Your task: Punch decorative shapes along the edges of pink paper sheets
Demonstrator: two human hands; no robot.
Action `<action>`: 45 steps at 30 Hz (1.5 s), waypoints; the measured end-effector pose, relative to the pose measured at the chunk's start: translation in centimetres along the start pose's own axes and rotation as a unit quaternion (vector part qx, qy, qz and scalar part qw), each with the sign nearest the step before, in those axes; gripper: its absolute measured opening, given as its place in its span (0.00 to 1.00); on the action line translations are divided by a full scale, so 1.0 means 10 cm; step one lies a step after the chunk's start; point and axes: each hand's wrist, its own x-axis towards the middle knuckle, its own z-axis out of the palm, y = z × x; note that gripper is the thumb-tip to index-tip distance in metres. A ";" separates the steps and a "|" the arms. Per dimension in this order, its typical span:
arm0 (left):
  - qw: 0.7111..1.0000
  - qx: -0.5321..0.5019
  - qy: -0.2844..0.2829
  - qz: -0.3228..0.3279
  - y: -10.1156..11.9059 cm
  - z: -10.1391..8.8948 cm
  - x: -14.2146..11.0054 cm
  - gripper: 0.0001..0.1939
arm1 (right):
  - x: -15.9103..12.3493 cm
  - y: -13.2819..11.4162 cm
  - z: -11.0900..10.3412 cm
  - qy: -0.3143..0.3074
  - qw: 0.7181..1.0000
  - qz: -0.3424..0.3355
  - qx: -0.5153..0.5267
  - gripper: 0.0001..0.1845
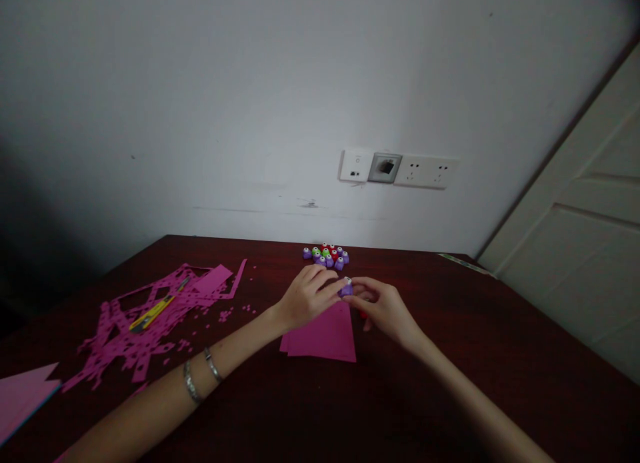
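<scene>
A small purple craft punch (346, 290) with a white top is pinched between the fingertips of both hands, above the far end of some pink paper sheets (323, 333). My left hand (309, 295) comes in from the left, its fingers closed toward the punch. From the other side, my right hand (387, 311) grips it between thumb and fingers. Something red (363, 314) shows partly under my right hand; its shape is mostly hidden. Behind the hands stands a cluster of small punches (327, 255) in purple, green and red.
To the left, punched pink paper scraps (117, 330) spread over the dark red table (475, 356), with a yellow utility knife (159, 308) on top. Lighter pink sheets (25, 396) lie at the near left edge. Wall sockets (425, 172) sit above the table.
</scene>
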 end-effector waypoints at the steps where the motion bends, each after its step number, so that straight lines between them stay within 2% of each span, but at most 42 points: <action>1: 1.000 -0.015 0.006 -0.019 -0.01 -0.01 0.01 0.19 | 0.00 -0.01 -0.01 -0.006 1.000 -0.001 0.007 0.23; 5: 0.995 -0.058 0.015 -0.077 -0.03 -0.03 0.04 0.29 | 0.00 -0.06 -0.02 -0.025 0.999 -0.002 0.033 0.23; 13: 0.990 -0.105 0.020 -0.093 0.02 0.02 0.04 0.14 | -0.01 -0.08 -0.03 -0.034 0.999 0.019 0.026 0.27; 19: 0.994 -0.069 -0.004 -0.081 0.08 0.01 0.04 0.17 | -0.01 -0.05 0.04 0.002 0.999 0.025 0.031 0.25; 22: 0.994 -0.067 -0.028 -0.085 0.02 -0.01 0.06 0.22 | 0.02 -0.01 -0.02 0.018 0.998 0.047 0.033 0.24; 25: 0.984 -0.070 -0.082 -0.144 -0.16 -0.03 0.04 0.18 | 0.06 0.02 -0.13 0.039 0.996 0.070 0.049 0.22; 28: 0.951 -0.103 -0.207 -0.206 -0.37 -0.01 -0.05 0.14 | 0.08 0.05 -0.21 0.036 0.993 0.090 0.073 0.21; 31: 0.907 -0.131 -0.331 -0.227 -0.51 0.05 -0.17 0.19 | 0.06 0.08 -0.22 -0.006 0.987 0.138 0.088 0.18; 33: 0.888 -0.132 -0.376 -0.229 -0.55 0.10 -0.23 0.24 | 0.03 0.11 -0.19 -0.060 0.979 0.174 0.083 0.16; 35: 0.881 -0.128 -0.392 -0.231 -0.56 0.14 -0.27 0.26 | 0.01 0.14 -0.16 -0.107 0.973 0.195 0.061 0.15; 37: 0.880 -0.128 -0.393 -0.234 -0.58 0.17 -0.29 0.27 | 0.01 0.16 -0.14 -0.123 0.972 0.197 0.028 0.14; 45: 0.867 -0.174 -0.396 -0.246 -0.62 0.19 -0.29 0.28 | 0.07 0.26 -0.20 -0.095 0.984 0.134 -0.073 0.10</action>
